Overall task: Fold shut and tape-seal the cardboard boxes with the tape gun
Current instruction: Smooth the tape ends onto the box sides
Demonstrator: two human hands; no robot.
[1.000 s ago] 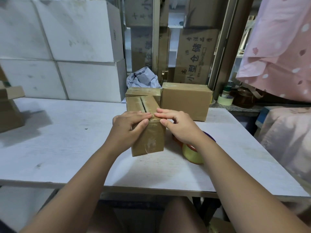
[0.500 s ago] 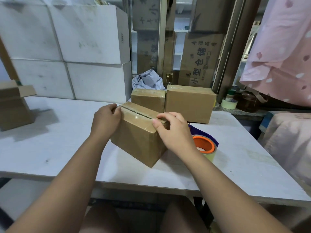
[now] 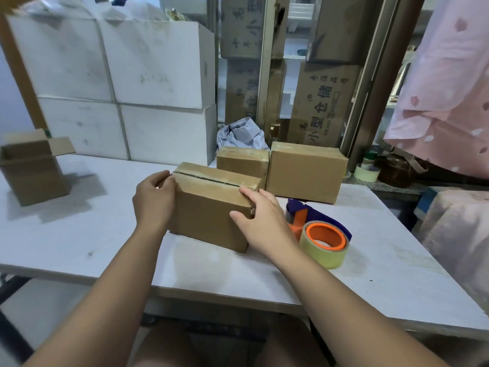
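Clamped on the brown rectangular cardboard box (image 3: pixel 209 213), the left hand (image 3: pixel 154 200) curls round its left end and the right hand (image 3: pixel 260 221) pinches its right corner. Well left of that box stands an open-flapped brown carton (image 3: pixel 31 173), contents hidden. Glossy clear tape lines the box's top seam. Just right of it, on the white table (image 3: pixel 79 234), lies the blue-and-orange tape gun (image 3: pixel 321 234) with its yellowish roll
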